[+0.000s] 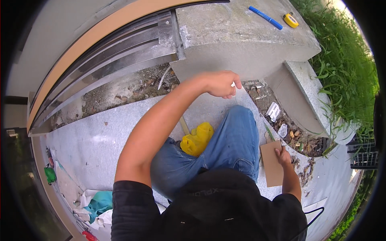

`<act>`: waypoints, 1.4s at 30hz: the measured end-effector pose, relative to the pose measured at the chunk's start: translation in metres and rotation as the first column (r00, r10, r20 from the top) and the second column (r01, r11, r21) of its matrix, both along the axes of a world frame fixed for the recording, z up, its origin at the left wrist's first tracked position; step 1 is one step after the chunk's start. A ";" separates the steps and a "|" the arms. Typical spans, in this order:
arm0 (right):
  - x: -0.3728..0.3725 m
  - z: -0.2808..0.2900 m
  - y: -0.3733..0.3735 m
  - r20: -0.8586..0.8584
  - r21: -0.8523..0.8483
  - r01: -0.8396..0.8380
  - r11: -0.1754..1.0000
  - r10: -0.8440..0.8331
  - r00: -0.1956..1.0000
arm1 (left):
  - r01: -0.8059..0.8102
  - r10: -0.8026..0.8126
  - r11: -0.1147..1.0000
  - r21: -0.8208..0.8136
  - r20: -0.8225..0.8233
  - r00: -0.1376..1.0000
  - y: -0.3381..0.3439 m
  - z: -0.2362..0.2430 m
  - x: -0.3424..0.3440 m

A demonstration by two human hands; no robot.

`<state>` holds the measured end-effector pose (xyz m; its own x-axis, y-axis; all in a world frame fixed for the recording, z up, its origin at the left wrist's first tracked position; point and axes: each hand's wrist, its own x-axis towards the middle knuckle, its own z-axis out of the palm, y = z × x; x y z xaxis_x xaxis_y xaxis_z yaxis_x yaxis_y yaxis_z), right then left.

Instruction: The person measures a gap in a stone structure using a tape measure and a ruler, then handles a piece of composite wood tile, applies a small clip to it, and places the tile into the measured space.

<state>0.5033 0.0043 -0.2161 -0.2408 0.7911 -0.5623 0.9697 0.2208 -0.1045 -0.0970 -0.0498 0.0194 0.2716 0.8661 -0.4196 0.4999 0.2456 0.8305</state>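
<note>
My left hand (223, 84) is raised over the pale paving near the concrete step (237, 56), fingers curled around a small white item (233, 85), too small to name. At my right side, my right hand (282, 152) grips a brown cardboard piece (272, 166) beside my knee. A yellow cloth or bag (199, 138) lies between my legs, with a thin pale strip next to it. On top of the step sit a blue marker-like stick (265, 17) and a yellow tape measure (290, 20).
A metal slatted frame (140, 40) is at upper left. A debris-filled gap (297, 138) runs along the step, beside a slanted slab (305, 92) and grass (341, 60). At lower left are white and teal cloths (100, 203). A dark grate (360, 154) is at right.
</note>
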 end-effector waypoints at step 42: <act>-0.415 0.348 0.094 -0.659 0.642 -0.276 0.715 0.699 0.278 | -0.715 0.796 0.474 0.514 0.096 0.597 -0.227 0.015 -0.084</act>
<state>0.0885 0.0981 0.1319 -0.8025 0.3956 0.4467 0.1121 0.8353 -0.5382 -0.1810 -0.2771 0.0348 -0.6094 0.7847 0.1136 0.4251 0.2023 0.8822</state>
